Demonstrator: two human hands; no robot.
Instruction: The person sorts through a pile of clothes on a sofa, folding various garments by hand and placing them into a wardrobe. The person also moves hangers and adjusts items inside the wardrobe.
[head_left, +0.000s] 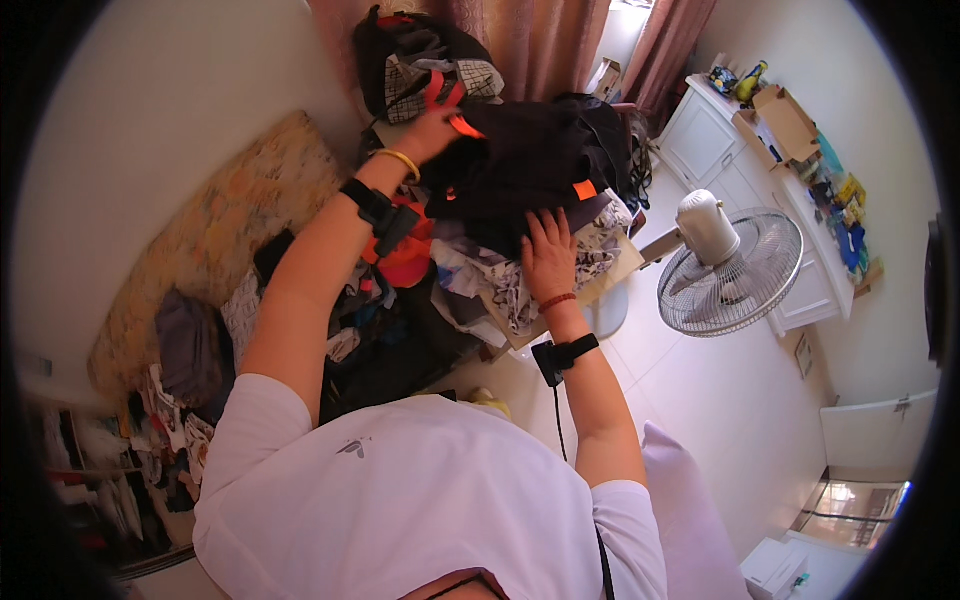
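A black garment with orange patches (525, 161) lies spread on a pile of clothes. My left hand (439, 135) is at its left edge, by an orange strip; the fingertips are blurred, so its grip cannot be told. My right hand (551, 251) rests palm down, fingers apart, on the near edge of the dark cloth. Beneath is a patterned, light-coloured cloth (514, 296), on a pale tabletop (622, 266). An orange-red cloth (405, 259) lies below my left wrist.
A standing fan (727, 270) is to the right of the pile. Behind it is a white cabinet (701, 142) with an open cardboard box (784, 124) on top. A stuffed black bag (427, 60) stands at the back. More clothes (187, 345) are heaped at the left.
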